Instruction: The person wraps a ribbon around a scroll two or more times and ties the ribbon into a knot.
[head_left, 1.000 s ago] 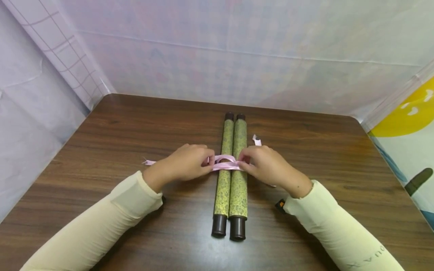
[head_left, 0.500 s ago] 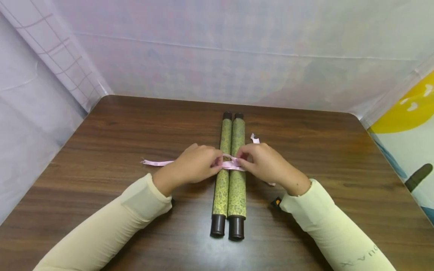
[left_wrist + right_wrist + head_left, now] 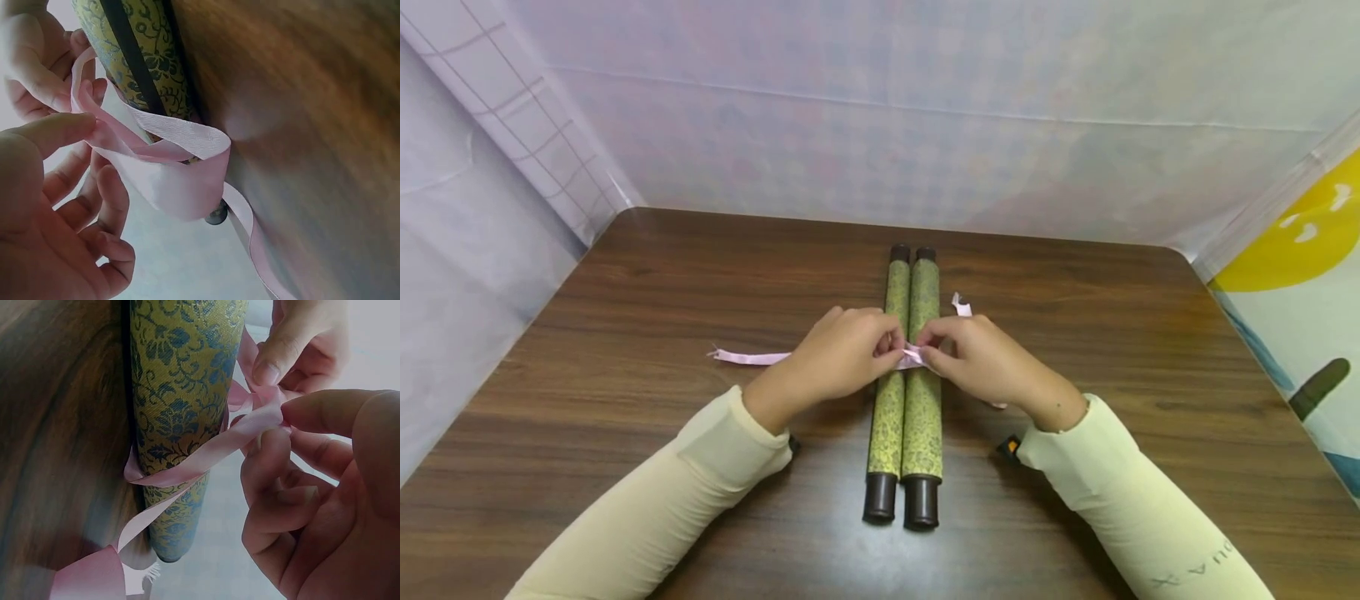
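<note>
Lettering [image 3: 1195,568] in dark print runs along the cream right sleeve [image 3: 1142,492], an X-like mark clearest and the rest too small to read. Pink satin ribbon [image 3: 912,357] lies across two brocade-covered scrolls [image 3: 922,425], set side by side on the wood-grain table [image 3: 737,275], dark knobs [image 3: 880,497] at their ends. Left hand [image 3: 857,350] and right hand [image 3: 976,354] each pinch the ribbon between thumb and forefinger, fingertips near one another above the scrolls' middle; one loose ribbon tail [image 3: 748,358] extends left.
</note>
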The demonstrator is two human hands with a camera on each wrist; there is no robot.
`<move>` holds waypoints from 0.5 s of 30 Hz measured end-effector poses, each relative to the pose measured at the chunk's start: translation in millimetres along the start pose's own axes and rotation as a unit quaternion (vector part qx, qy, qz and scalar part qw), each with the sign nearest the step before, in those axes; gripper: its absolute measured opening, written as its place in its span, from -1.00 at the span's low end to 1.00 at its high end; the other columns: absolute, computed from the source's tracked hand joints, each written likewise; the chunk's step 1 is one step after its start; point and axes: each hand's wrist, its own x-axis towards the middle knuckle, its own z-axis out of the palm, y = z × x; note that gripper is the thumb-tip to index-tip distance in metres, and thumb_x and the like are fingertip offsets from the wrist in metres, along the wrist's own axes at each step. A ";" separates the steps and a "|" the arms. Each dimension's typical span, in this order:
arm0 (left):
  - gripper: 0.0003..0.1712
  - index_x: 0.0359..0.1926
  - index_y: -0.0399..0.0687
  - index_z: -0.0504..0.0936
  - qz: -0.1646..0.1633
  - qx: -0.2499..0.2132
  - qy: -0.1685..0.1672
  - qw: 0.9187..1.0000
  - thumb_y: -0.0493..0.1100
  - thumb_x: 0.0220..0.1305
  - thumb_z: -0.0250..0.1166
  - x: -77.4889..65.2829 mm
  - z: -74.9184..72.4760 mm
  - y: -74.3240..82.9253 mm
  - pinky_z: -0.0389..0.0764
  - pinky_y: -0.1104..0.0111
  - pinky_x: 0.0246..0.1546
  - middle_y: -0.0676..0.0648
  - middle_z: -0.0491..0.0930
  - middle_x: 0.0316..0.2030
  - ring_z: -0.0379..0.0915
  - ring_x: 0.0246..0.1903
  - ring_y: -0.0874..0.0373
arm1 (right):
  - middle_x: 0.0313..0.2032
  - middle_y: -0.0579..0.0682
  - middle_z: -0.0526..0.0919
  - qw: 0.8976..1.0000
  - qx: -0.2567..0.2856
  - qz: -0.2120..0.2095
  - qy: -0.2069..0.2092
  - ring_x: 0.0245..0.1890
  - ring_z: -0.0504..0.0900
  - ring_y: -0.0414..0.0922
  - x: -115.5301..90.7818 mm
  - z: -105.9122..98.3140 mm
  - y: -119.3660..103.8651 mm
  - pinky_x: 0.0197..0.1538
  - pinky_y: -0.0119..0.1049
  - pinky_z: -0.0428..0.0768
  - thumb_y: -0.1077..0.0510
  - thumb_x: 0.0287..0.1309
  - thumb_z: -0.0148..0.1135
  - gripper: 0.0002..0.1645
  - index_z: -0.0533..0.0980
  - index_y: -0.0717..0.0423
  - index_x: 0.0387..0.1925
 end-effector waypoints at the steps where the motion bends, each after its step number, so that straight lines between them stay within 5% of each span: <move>1: -0.93 -0.46 0.17 0.59 -0.002 -0.006 0.003 1.000 -0.06 0.14 0.27 0.3 0.2 0.0 0.41 0.39 -0.56 0.21 0.50 -0.62 0.34 -0.65 0.35 | -0.48 -0.12 0.66 1.000 0.004 0.002 -0.001 -0.59 0.54 -0.22 -0.3 0.0 -0.4 -0.55 -0.34 0.56 0.18 0.19 0.16 -0.89 0.61 0.03 -0.30; 9: -0.77 -0.14 0.04 0.59 -0.022 -0.044 -0.008 0.999 -0.06 0.16 0.29 3.2 -1.6 1.8 0.48 0.38 -0.46 0.21 0.54 -0.61 0.37 -0.71 0.38 | -0.54 -0.11 0.65 1.000 0.027 0.003 -0.011 -0.65 0.55 -0.19 -0.9 -1.3 -3.9 -0.63 -0.34 0.55 0.20 0.22 0.13 -0.87 0.60 0.07 -0.26; 15: -0.93 -0.37 0.11 0.64 -0.024 -0.031 -0.010 0.999 -0.05 0.16 0.28 2.9 0.1 3.1 0.46 0.39 -0.52 0.18 0.52 -0.60 0.36 -0.64 0.33 | -0.53 -0.12 0.64 1.000 0.025 -0.012 -0.012 -0.63 0.52 -0.20 -0.2 1.1 -4.5 -0.58 -0.33 0.55 0.10 0.21 0.18 -0.89 0.59 0.01 -0.33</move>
